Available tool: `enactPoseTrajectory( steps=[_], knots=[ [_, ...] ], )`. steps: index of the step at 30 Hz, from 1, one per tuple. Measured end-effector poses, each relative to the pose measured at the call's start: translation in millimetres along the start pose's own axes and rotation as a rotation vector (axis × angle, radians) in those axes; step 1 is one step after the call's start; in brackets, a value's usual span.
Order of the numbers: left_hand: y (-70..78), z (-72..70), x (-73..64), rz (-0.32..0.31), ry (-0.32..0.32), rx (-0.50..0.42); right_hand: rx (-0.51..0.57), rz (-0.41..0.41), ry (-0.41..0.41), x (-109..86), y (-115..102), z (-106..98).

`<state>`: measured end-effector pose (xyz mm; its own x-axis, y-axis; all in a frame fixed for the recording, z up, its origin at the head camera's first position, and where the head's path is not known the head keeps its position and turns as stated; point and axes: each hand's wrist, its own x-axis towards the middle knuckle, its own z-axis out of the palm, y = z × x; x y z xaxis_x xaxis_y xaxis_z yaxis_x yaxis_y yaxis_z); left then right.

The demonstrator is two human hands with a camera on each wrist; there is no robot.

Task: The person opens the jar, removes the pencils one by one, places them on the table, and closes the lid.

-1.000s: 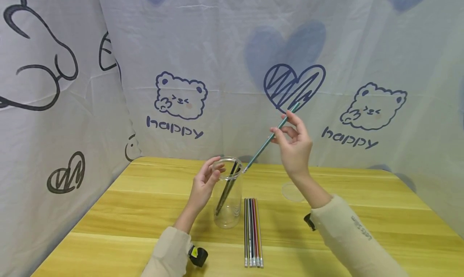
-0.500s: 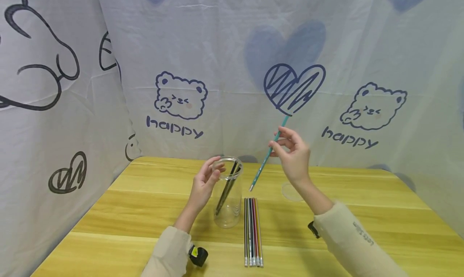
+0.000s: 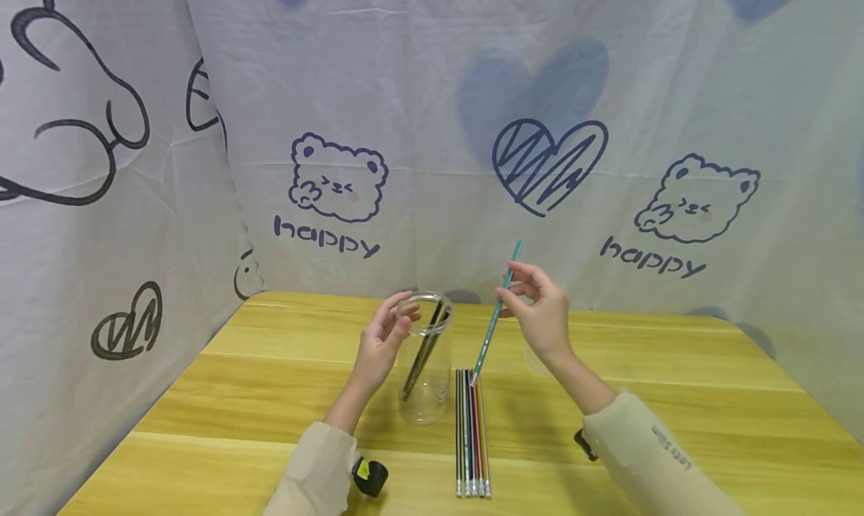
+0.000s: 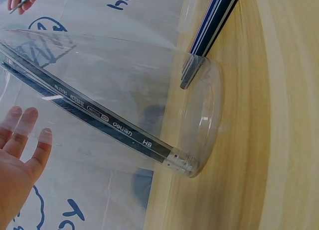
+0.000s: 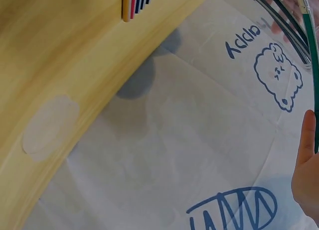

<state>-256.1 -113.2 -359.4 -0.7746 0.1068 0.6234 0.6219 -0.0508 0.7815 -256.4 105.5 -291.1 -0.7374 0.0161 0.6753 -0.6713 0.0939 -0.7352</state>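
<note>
Your right hand (image 3: pixel 540 313) has dropped slightly, right of centre in the head view. The teal pencil (image 3: pixel 487 340) you pinch stands steeper: its lower end has left the jar (image 3: pixel 424 415) rim for the pencil row's (image 3: pixel 471 433) top, lower centre; contact is unclear.

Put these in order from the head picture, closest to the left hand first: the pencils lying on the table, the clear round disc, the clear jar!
From the left hand:
1. Clear jar: right at its fingers.
2. Pencils on the table: just right of the jar.
3. Clear round disc: farther right, partly behind the right arm.
</note>
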Motion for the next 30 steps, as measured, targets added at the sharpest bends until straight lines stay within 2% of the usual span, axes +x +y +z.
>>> enactPoseTrajectory(
  steps=[3, 10, 21, 30],
  knots=[
    [3.8, 0.8, 0.3, -0.008, 0.0, 0.015, -0.014, 0.036, -0.016, -2.7, 2, 0],
    [25.1, 5.6, -2.8, 0.001, 0.006, 0.033, -0.06, 0.099, -0.06, -7.4, 10, -2],
    [25.8, 5.6, -2.7, 0.005, -0.004, 0.014, -0.146, 0.261, -0.184, -17.5, 22, -4],
    [26.5, 5.2, -2.6, -0.011, 0.002, 0.038, -0.155, 0.36, -0.207, -22.5, 32, -5]
  ],
)
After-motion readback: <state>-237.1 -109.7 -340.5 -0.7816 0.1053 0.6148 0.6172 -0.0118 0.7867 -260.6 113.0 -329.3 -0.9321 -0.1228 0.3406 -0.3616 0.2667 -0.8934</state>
